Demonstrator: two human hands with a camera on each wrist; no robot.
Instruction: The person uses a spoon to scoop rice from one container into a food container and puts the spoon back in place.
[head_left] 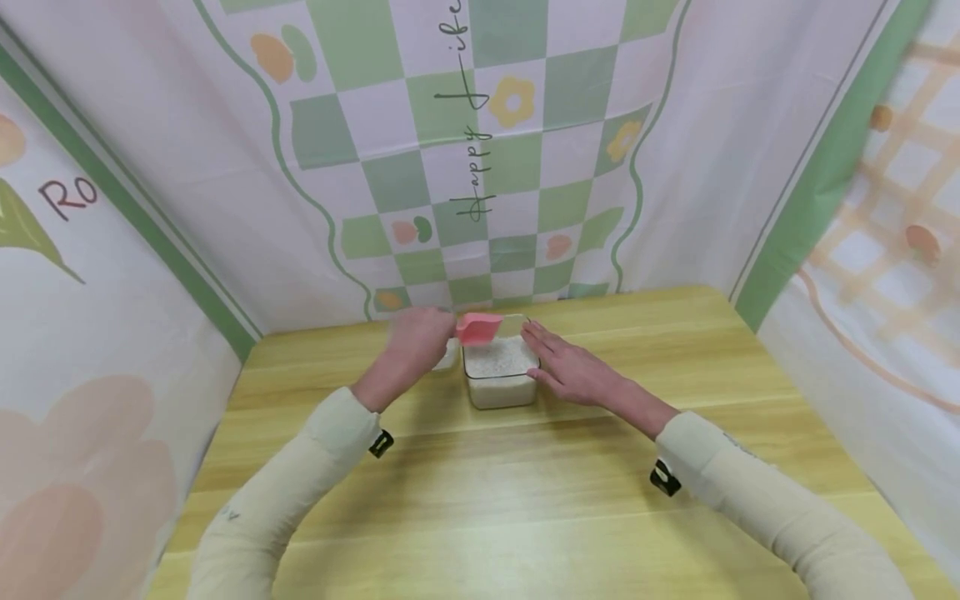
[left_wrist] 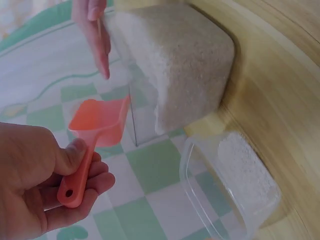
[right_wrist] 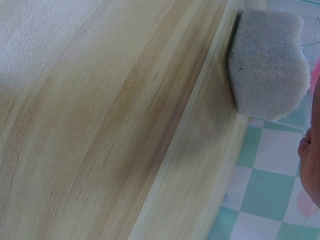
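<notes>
Left hand [head_left: 412,343] grips a pink scoop [head_left: 478,329] by its handle, thumb on one side and fingers curled round the other; right hand [head_left: 577,373] is unclenched, fingers straight at the right rim of a large container [head_left: 501,392]. The scoop hangs above the far left part of that container. It is plastic, with a squarish bowl, a short handle and a hole near the handle's end. The large container is clear, round-cornered and filled most of the way with whitish grains [head_left: 501,358], their top uneven. Just to its left stands a small container [left_wrist: 247,170], clear, with white grains at the bottom. Both sit toward the far edge of a light wood-grain table [head_left: 480,508]. Printed cloths [head_left: 517,167] hang at the far, left and right sides, the far one green-and-white checked with sideways lettering. Counted: one scoop, two containers, two hands, two cream sleeves [head_left: 285,475], three cloth sides
</notes>
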